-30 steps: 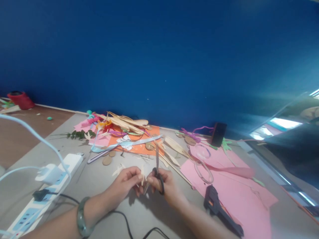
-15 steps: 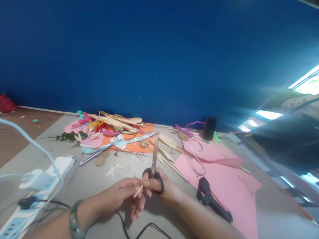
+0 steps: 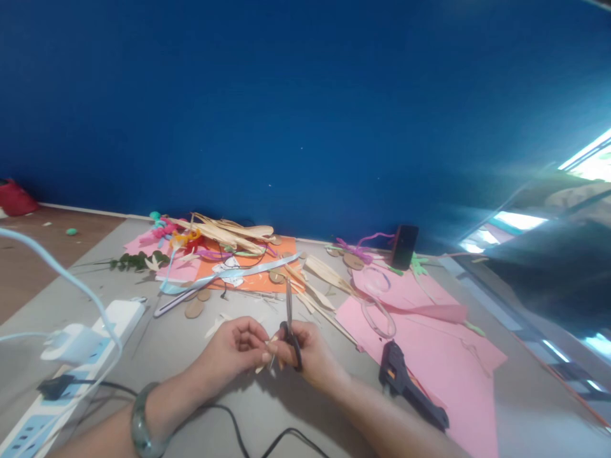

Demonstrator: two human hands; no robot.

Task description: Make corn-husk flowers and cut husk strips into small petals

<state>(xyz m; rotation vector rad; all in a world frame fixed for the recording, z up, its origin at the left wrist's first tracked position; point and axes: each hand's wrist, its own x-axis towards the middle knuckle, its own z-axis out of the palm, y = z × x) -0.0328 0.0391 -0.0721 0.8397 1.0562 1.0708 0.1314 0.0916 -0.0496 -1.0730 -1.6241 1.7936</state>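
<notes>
In the head view my right hand [image 3: 311, 357] is closed around the handles of a pair of scissors [image 3: 289, 308]. The blades stand upright, pointing away from me, and look closed. Beside it, my left hand [image 3: 233, 348] pinches a small pale strip [image 3: 260, 367], which looks like dried husk. Thumb and fingertips of both hands meet at this strip, so most of it is hidden. A green bangle [image 3: 140, 420] circles my left wrist. Pale scraps [image 3: 216, 326] lie on the table just beyond the left hand.
A black glue gun [image 3: 410, 385] rests on pink paper [image 3: 461, 375] at right. Dried husks [image 3: 229, 232] and orange paper [image 3: 248, 283] lie toward the blue wall [image 3: 305, 127]. A phone [image 3: 405, 247] leans there. On the left is a power strip [image 3: 121, 318] with cables.
My left hand has turned, its fingers now curled upward around the strip. The scissors have swung slightly left and show more edge-on. The strip is more hidden between the fingertips.
</notes>
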